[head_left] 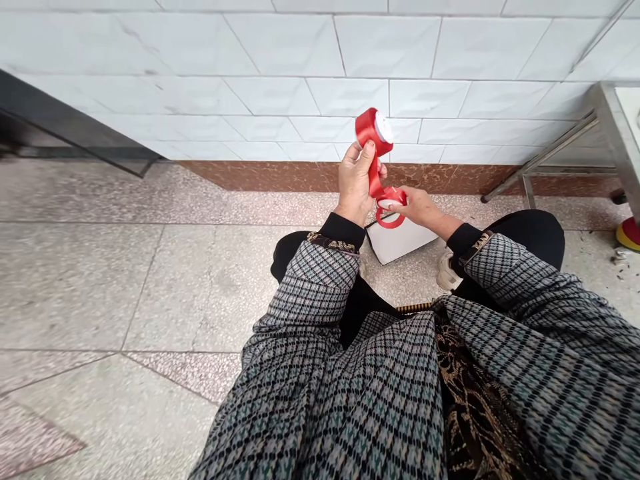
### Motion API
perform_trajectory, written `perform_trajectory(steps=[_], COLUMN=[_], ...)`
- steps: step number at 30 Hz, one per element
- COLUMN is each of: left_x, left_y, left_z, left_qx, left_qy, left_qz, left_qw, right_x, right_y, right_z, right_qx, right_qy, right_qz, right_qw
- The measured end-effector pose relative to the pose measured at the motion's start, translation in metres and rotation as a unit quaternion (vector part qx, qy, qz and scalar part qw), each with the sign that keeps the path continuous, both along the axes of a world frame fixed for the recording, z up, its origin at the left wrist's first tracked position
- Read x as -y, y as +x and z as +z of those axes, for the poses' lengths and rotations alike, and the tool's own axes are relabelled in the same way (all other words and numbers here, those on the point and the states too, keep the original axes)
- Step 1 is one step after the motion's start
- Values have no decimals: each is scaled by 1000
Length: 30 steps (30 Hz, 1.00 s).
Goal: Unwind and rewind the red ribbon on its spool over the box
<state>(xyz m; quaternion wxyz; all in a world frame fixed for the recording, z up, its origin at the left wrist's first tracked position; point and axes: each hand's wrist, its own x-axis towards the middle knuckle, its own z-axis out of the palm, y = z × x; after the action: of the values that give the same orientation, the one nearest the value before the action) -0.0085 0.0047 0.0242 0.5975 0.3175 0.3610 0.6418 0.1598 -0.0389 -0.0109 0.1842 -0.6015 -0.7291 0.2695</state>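
Red ribbon (375,180) hangs from its tilted spool (383,127), seemingly looped below.

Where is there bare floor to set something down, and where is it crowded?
Bare: the broad floor left of the left sleeve, up to the brown skirting. Crowded: between the knees, where a white flat item and a shoe sit below the right hand.

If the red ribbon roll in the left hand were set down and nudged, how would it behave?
Stood on its curved side, the red ribbon roll would likely roll, being round. The ribbon strip below it looks thin and bends, so it is probably floppy and would trail. Its satiny sheen suggests a slippery surface.
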Motion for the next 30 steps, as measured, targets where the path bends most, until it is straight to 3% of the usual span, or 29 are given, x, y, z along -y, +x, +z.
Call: perform_trajectory(steps=[3,6,9,15,17,21,23,25,27,30], left_x=[-2,1,8,13,11,9,9,9,10,11], left_y=[-3,3,16,27,23,11,7,7,9,12], left_z=[-12,-23,-30,-32,-30,-23,-21,-20,-23,-29], left_qx=[0,11,26,60,63,82,96,102,102,93], left_qy=[-32,-61,-72,-91,-97,-115,-123,-129,-130,-123], left_qz=[45,78,97,95,87,45,10,-22,-49,-86], left_qw=[999,995,992,990,989,989,988,986,985,984], right_x=[-5,-6,0,22,25,21,15,10,7,7], right_y=[6,5,-5,-30,-30,-8,8,21,27,26], right_z=[3,6,7,6,8,23,34,44,51,56], right_qx=[-26,-58,-88,-162,-176,-176,-182,-178,-160,-116], right_qy=[105,147,118,-26,-38,-3,43,140,193,181], right_qz=[-16,-5,-46,-92,-68,77,94,80,119,211], right_qw=[994,987,988,982,981,981,978,971,961,954])
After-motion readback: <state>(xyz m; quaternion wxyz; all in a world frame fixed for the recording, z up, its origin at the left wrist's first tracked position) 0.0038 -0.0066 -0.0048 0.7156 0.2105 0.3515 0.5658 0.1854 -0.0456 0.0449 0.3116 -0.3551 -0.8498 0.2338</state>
